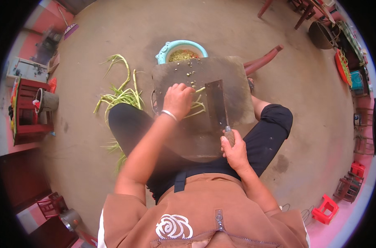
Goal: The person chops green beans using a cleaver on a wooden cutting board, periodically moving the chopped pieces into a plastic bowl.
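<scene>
Between my knees lies a dark, worn cutting board (237, 96). My left hand (178, 99), with a pale bangle at the wrist, is closed around several thin green vegetable stems (199, 104) on the board; their ends stick out to the right. My right hand (236, 148) grips the wooden handle of a broad cleaver (215, 102). The blade points away from me, just right of the stem ends. Small chopped pieces (191, 74) are scattered over the board's far half. Beyond its far edge, a light-blue basin (188, 42) contains chopped green and red vegetables (183, 55).
Long leafy green stalks (122, 96) lie on the concrete floor beside my left knee. Reddish wooden legs (264, 60) jut out past the board's right side. Farther off are a grey bucket (48, 100), a red plastic stool (326, 209) and a purple broom (71, 30).
</scene>
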The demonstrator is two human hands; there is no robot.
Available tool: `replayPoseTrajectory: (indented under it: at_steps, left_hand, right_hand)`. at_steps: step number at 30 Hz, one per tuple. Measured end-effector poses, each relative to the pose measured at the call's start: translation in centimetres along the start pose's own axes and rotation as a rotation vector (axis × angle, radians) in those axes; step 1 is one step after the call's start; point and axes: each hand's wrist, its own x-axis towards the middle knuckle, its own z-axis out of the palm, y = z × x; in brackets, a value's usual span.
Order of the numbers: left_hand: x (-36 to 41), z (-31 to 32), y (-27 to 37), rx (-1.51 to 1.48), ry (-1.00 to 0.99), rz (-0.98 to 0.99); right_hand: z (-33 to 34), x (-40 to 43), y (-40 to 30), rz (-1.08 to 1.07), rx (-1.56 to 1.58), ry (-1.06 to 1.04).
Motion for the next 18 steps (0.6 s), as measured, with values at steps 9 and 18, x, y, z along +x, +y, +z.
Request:
replayPoseTrajectory:
  at_steps: [9,18]
  left_hand:
    - [-0.1,1.5,-0.8,-0.047,0.029,0.030]
    - [-0.3,2.0,-0.9,-0.060,0.035,0.060]
  right_hand:
    - [-1.1,1.8,-1.5,-0.063,-0.269,-0.087]
    - [-0.2,4.6,-4.2,0.162,-0.078,-0.163]
